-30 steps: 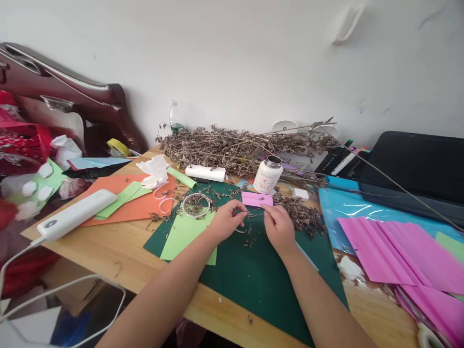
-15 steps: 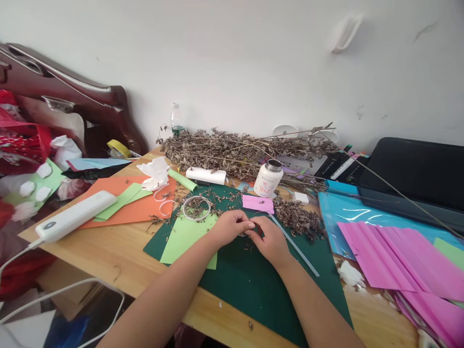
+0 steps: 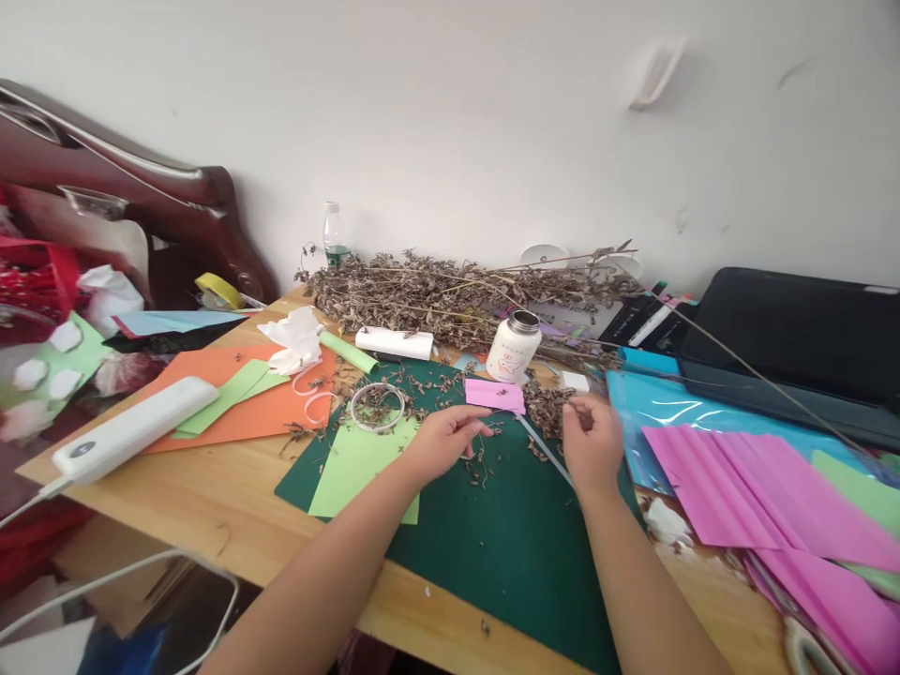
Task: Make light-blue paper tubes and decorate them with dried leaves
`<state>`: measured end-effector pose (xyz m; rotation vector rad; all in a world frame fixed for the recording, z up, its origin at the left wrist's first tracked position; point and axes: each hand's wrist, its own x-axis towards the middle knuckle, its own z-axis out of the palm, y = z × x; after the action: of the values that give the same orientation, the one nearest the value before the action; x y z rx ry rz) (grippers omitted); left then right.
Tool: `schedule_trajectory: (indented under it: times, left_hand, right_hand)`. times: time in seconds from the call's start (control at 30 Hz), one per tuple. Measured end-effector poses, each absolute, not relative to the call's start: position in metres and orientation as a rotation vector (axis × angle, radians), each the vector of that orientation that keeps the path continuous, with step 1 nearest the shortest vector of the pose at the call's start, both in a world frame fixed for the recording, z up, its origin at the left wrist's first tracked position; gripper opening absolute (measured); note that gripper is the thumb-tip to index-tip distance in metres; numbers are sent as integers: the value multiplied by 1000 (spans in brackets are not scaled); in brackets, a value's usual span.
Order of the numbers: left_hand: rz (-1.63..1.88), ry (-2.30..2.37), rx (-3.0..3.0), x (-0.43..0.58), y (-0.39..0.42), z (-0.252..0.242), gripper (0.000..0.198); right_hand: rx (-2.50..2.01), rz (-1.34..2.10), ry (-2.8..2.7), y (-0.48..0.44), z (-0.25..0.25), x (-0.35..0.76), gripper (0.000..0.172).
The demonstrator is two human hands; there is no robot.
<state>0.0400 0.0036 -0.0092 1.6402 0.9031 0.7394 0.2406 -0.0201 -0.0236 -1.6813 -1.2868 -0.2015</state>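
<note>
Head view: the left hand is above the green mat, its thumb and forefinger bent near to each other; I cannot tell whether a thin stem is gripped there. The right hand has curled fingers at the edge of the pile of dried plant heads; what it pinches, if anything, I cannot tell.

The widest open room lies on the mat between the two forearms, toward the front edge of the wooden table. The right forearm crosses the right edge of the mat, and the blue packet is just beside the right hand. Beyond the hands the room is narrow: the white bottle stands upright and uncapped, with the pink paper in front of it.

The pile lies directly to the left of the right hand. Loose plant crumbs are just beside the left fingertips. A pale strip lies between the hands. Farther back, the dried branches stretch along the wall.

The bottle bears a line of small dark characters above a red drawing; the characters are too small to read.
</note>
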Motion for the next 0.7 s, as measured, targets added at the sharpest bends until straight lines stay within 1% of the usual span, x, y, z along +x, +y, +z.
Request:
schedule_trajectory:
  times: [0.1, 0.13, 0.27, 0.37, 0.47, 0.53, 0.6, 0.7]
  left_hand:
    - [777, 1011, 1890, 38, 4, -9, 23]
    - [787, 1022, 1975, 38, 4, -9, 21]
    - [720, 1028, 2213, 38, 3, -10, 24]
    - [630, 1062, 2376, 39, 1, -10, 32]
    - [604, 1016, 2567, 40, -1, -11, 42]
    - [631, 945, 2620, 41, -1, -13, 41]
    - [708, 890, 2622, 40, 1, -17, 38]
    - [809, 895, 2580, 39, 7, -25, 36]
  right_hand:
    - [-1787, -221, -1221, -23, -20, 254, 33]
    - [-1801, -210, -1219, -24, -19, 254, 34]
    - [-1715, -175, -1260, -25, -9, 242, 24]
    - [-1613, -190, -1348, -11, 13, 238, 20]
    - [-1532, -228, -1470, 23, 50, 240, 20]
    - [-1572, -234, -1486, 58, 79, 240, 24]
    - [-1682, -186, -1652, 100, 104, 236, 30]
    - [-1705, -92, -1836, 164, 124, 221, 28]
